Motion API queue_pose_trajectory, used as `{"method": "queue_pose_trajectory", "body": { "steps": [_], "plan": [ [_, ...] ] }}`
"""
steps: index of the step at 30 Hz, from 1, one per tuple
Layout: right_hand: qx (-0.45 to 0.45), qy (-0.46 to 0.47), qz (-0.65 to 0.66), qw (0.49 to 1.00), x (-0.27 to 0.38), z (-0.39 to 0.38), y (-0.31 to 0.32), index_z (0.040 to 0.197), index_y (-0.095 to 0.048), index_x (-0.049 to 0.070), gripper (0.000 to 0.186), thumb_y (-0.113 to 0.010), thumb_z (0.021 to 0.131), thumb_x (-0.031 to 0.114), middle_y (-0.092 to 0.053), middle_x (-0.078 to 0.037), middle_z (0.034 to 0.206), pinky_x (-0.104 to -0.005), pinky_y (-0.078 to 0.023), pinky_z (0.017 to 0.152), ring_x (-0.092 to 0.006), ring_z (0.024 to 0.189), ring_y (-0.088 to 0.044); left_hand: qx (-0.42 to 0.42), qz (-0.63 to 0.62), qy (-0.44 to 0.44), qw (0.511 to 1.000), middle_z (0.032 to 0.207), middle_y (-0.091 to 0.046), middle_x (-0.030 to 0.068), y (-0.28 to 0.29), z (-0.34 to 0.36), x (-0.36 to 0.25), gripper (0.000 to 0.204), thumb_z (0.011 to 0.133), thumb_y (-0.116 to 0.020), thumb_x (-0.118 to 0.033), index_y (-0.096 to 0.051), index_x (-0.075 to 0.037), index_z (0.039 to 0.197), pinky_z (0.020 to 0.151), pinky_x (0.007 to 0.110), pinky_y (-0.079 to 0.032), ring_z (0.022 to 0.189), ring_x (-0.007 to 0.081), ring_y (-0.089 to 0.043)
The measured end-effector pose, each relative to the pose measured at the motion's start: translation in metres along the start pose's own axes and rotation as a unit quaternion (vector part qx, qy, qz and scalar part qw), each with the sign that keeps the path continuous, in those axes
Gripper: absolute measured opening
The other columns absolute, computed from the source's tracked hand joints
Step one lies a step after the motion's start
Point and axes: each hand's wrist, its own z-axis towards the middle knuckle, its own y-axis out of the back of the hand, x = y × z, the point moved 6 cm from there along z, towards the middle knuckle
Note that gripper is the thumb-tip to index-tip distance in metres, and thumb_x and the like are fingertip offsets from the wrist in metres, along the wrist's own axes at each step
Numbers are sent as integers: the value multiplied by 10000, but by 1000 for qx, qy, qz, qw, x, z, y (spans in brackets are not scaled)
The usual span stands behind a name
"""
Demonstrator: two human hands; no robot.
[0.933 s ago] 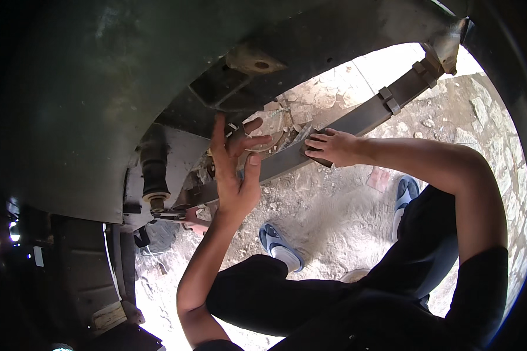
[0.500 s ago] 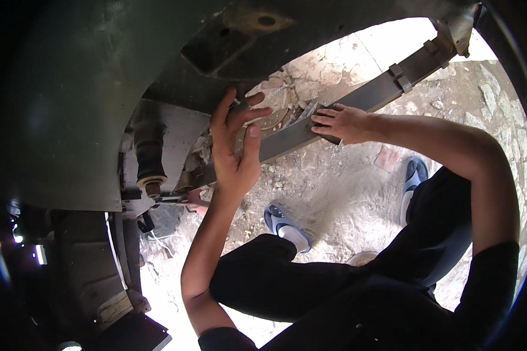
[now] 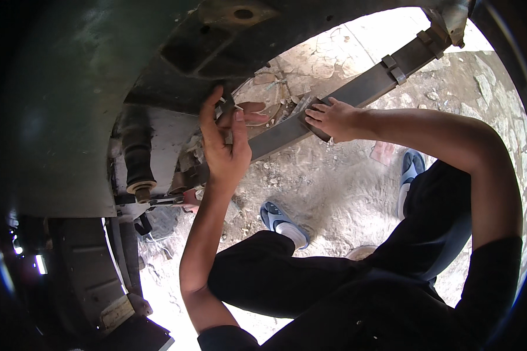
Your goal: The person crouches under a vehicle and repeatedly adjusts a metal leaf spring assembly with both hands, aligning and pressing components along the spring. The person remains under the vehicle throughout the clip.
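Observation:
My left hand (image 3: 225, 143) is raised at the dark metal underside (image 3: 216, 82), with its index finger stretched up and the thumb apart from the other fingers. A small bright sliver (image 3: 238, 107) shows by the thumb tip; its kind is unclear. To the right, a long dark leaf spring (image 3: 357, 90) slants up to the far right, bound by metal clips (image 3: 394, 70). My right hand (image 3: 336, 120) lies across a dark block (image 3: 317, 124) at the spring's middle, its fingers outstretched. The block's far side is partly covered by the fingers.
A black rubber-like cylinder with a nut (image 3: 139, 169) hangs at the left. Below it is a reddish thing (image 3: 191, 200) that I cannot make out. Dark panels (image 3: 79, 257) fill the lower left. My slippers (image 3: 278, 219) stand on rough, dusty ground (image 3: 328, 193).
My left thumb has come closer to the index finger, and the other fingers have dropped slightly. My right hand stays on the block. The whole view has shifted a little.

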Motion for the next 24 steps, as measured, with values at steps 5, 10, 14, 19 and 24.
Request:
{"method": "queue_pose_trajectory", "body": {
  "steps": [5,10,14,19,24],
  "plan": [
    [19,-28,6,999,4,-5,2,1482,-177,50,875,-639,819,386,-166,-129,1551,-497,-327,1049,-267,1411,-233,-10,16,-7,1000,899,-665,241,2,-1,3,484,981,-394,-44,-142,-18,1393,732,314,-527,731,234,-691],
    [7,-11,36,999,-5,-9,2,1481,-177,58,903,-674,806,393,-158,-127,1552,-501,-305,1084,-273,1420,-207,-18,23,-7,1000,865,-674,227,2,0,6,498,970,-434,-32,-161,-15,1385,716,311,-531,702,226,-692],
    [-2,-14,55,998,-6,-8,2,1479,-177,55,911,-687,799,382,-155,-131,1552,-498,-297,1097,-277,1423,-194,-15,23,-20,999,835,-679,212,4,1,5,520,956,-482,-29,-180,-12,1380,722,307,-530,710,227,-693],
    [-8,-18,41,999,-6,-9,1,1479,-170,54,934,-696,792,406,-156,-132,1551,-497,-295,1098,-279,1423,-193,-20,34,-16,999,795,-681,199,5,1,7,528,953,-499,-35,-189,-11,1381,734,306,-527,730,237,-695],
    [-5,-16,37,999,-2,-8,0,1476,-174,40,923,-689,796,392,-161,-140,1549,-495,-310,1086,-288,1422,-198,-19,35,-26,999,786,-680,192,5,0,7,544,950,-503,-32,-181,-11,1388,747,312,-525,746,242,-695]
  ]
}}
